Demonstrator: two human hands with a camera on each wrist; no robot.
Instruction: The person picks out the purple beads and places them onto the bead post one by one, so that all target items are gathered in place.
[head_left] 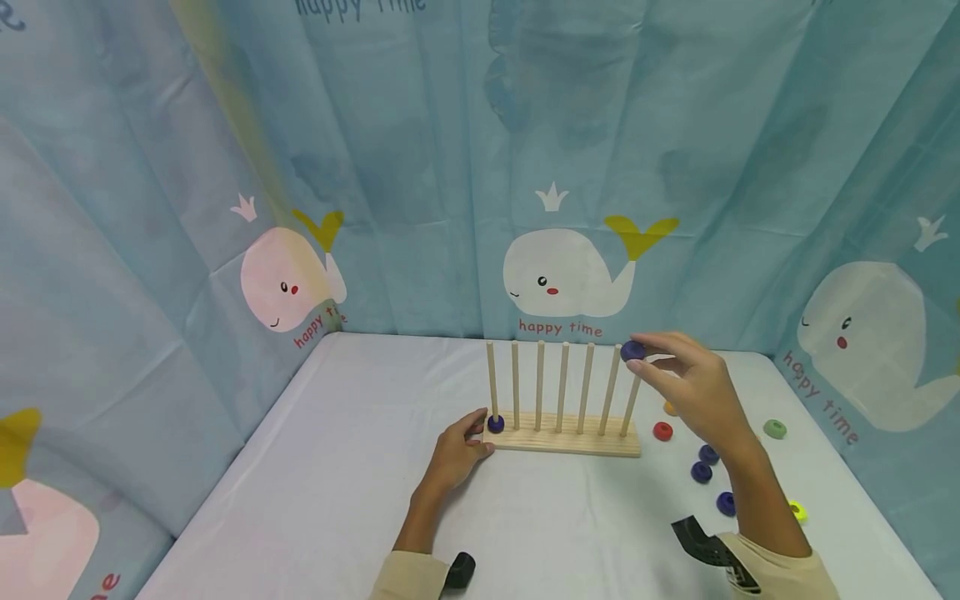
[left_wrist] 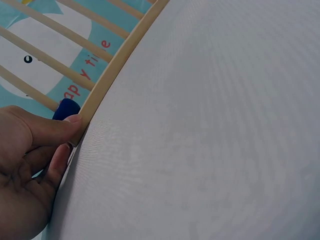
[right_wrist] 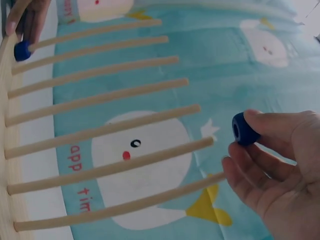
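Note:
A wooden peg rack [head_left: 564, 443] with several upright pegs stands on the white table. One dark blue bead [head_left: 496, 424] sits at the foot of its leftmost peg. The left hand [head_left: 454, 452] grips the rack's left end, its thumb [left_wrist: 65, 129] against the front edge of the base beside that bead. Up near the tops of the rightmost pegs, the right hand [head_left: 693, 390] pinches another dark blue bead [right_wrist: 245, 129] between thumb and fingers. In the right wrist view the bead's hole faces the pegs, and the bead is apart from the peg tips.
Loose beads lie right of the rack: a red one [head_left: 662, 431], a green one [head_left: 775, 429], several dark blue ones [head_left: 701, 472], a yellow one [head_left: 798, 511] partly behind the right forearm, and an orange one [head_left: 670, 408] partly hidden. A whale-print curtain [head_left: 420, 275] surrounds the table.

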